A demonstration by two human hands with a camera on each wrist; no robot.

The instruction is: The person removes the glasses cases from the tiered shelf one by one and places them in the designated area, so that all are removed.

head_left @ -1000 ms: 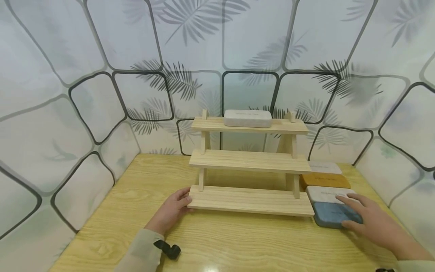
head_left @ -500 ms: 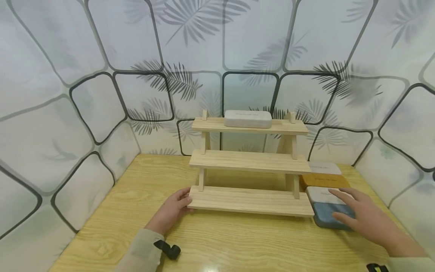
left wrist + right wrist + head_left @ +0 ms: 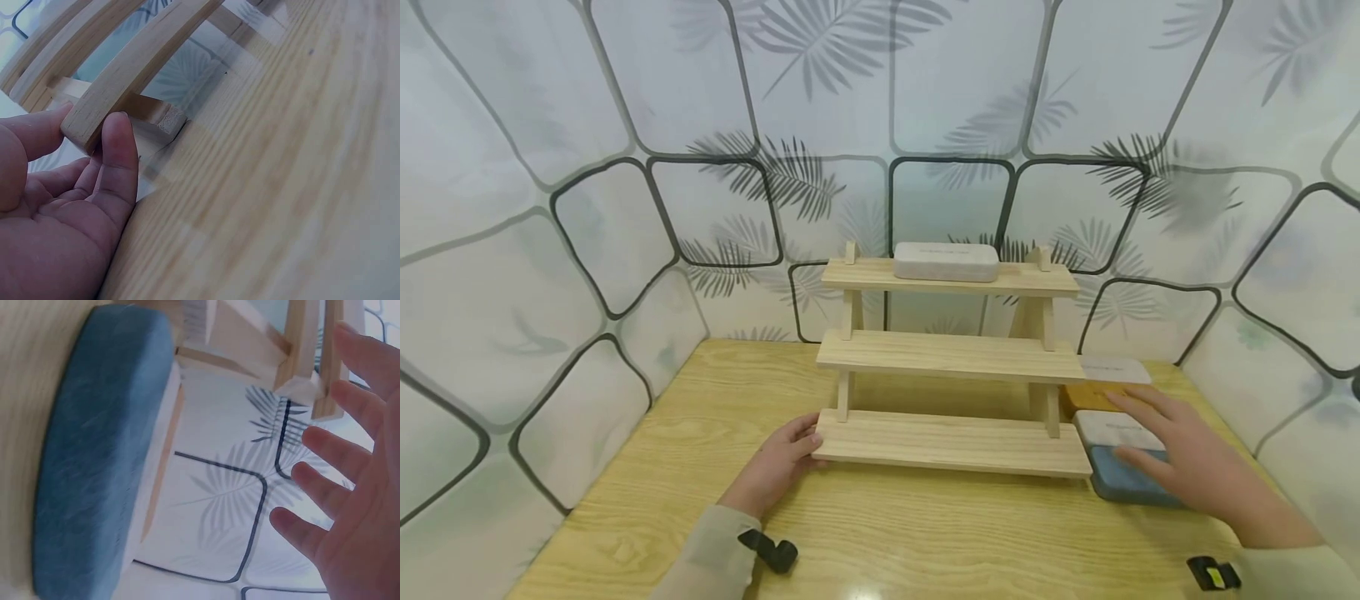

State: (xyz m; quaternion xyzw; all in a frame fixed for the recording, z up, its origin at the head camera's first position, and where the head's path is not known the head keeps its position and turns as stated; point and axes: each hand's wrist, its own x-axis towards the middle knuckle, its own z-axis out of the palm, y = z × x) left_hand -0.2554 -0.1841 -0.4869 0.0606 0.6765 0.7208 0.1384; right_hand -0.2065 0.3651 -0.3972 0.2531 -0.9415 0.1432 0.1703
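Observation:
My left hand [image 3: 777, 468] holds the left end of the lowest board of a three-tier wooden display stand [image 3: 951, 354]. In the left wrist view, thumb and fingers pinch that board end [image 3: 94, 115]. A pale grey oblong case [image 3: 946, 262], much like a glasses case, lies on the top tier. To the right of the stand several similar cases lie in a row: a blue case [image 3: 1123, 479] nearest, then a white case [image 3: 1112, 429], an orange case [image 3: 1086, 396] and a pale case [image 3: 1116, 369]. My right hand [image 3: 1198, 458], fingers spread and holding nothing, hovers over them.
The stand and cases rest on a wood-grain table [image 3: 925, 533]. A patterned curtain [image 3: 842, 108] encloses the back and both sides. The row of cases sits close against the stand's right end.
My right hand has moved left and farther back, from over the blue and white cases to reach toward the orange one. The left hand and the stand stay put.

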